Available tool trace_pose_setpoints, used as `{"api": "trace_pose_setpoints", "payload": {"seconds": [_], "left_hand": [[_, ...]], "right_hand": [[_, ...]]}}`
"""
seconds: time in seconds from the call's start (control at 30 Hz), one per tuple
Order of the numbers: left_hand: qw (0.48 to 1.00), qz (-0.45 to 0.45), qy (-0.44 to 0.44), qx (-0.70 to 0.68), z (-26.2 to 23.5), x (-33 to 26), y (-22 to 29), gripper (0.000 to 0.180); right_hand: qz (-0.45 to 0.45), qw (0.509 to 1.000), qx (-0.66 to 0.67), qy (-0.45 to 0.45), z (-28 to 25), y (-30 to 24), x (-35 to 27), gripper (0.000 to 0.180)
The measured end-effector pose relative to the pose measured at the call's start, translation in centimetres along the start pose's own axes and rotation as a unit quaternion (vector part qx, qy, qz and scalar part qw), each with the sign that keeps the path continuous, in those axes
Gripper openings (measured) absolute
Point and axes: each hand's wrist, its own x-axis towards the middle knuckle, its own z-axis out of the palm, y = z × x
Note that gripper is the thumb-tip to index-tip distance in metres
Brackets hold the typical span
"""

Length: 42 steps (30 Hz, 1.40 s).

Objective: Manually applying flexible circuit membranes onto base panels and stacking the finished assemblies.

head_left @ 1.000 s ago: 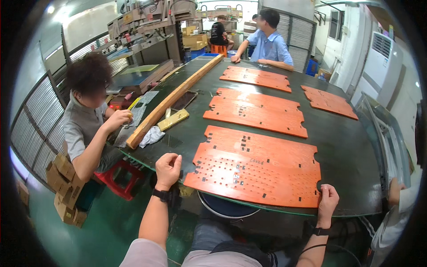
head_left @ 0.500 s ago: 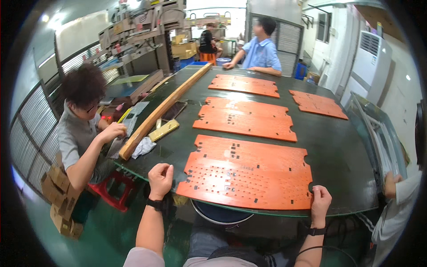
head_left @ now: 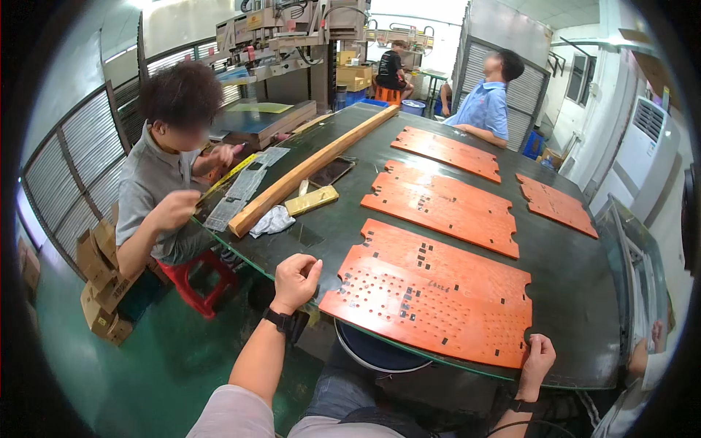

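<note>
The blue round stool (head_left: 383, 353) is half hidden beneath the worktop (head_left: 573, 321). The right hand (head_left: 539, 355) has its fingers at the four o'clock corner of the nearest orange perforated panel (head_left: 467, 285); whether they grip it, I cannot tell. The left hand (head_left: 296, 285), fingers curled together, sits just off its nine o'clock edge. Farther along the dark surface, a wooden beam (head_left: 314, 170) lies toward eleven, and a blue-shirted co-worker (head_left: 483, 109) leans at one.

A crumpled white cloth (head_left: 272, 221) is placed beside a long wooden beam (head_left: 316, 169); a red stool (head_left: 196, 279) is occupied by a seated person (head_left: 162, 169), near whom cardboard boxes (head_left: 109, 283) are stacked.
</note>
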Motion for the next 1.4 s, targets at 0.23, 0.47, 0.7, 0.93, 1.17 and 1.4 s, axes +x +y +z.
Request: {"api": "trace_pose_setpoints", "payload": {"seconds": [0.23,0.47,0.7,0.93,1.17,1.4], "left_hand": [[1.0,-0.001,0.025,-0.018,0.4,-0.1,-0.2,0.013],[1.0,0.008,0.009,-0.005,0.1,0.0,-0.3,0.013],[1.0,-0.003,0.026,-0.007,0.2,0.1,0.2,0.012],[1.0,0.0,0.008,-0.001,0.2,0.0,0.1,0.013],[0.999,-0.006,0.031,-0.005,0.3,0.1,-0.2,0.012],[0.999,0.004,0.033,0.004,0.2,0.4,0.6,0.013]], "right_hand": [[0.066,0.998,0.017,-0.018,-0.2,0.1,0.1,0.016],[0.016,1.0,0.008,0.001,0.0,0.5,0.1,0.017],[0.046,0.999,0.005,-0.001,-0.6,1.7,0.3,0.017],[0.044,0.999,0.005,-0.001,-1.0,2.0,0.3,0.017],[0.033,0.999,0.004,-0.004,-0.2,1.0,0.3,0.017],[0.049,0.998,0.026,-0.003,-1.3,2.9,0.6,0.017]]}}
